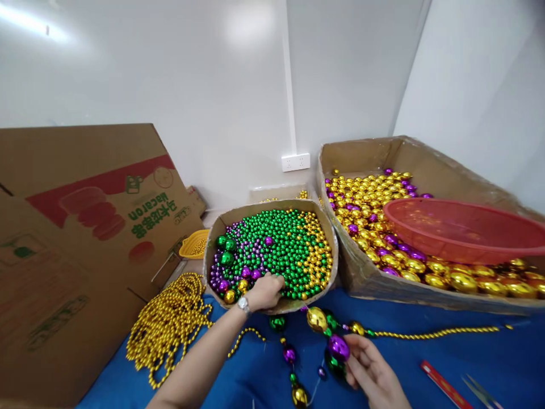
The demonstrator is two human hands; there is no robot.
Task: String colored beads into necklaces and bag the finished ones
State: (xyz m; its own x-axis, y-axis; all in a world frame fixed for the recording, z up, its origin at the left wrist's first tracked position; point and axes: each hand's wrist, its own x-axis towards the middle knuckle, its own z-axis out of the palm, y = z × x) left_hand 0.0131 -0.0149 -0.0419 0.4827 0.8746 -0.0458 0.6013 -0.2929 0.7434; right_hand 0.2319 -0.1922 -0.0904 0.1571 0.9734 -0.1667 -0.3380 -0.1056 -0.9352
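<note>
My left hand, with a watch on its wrist, reaches over the near rim of a cardboard box of small green, purple and gold beads. Its fingers are closed down at the beads; what they pinch, if anything, is hidden. Lower right, my right hand grips a large purple bead on a partly strung bead necklace. A big gold bead and green beads lie beside it. The rest of the strand, with a lower gold bead and bare thread, hangs in a loop on the blue cloth.
A large carton of gold and purple beads holds a red basket at right. Gold bead strands lie left, by a printed cardboard box and a yellow basket. Scissors and a red packet lie front right.
</note>
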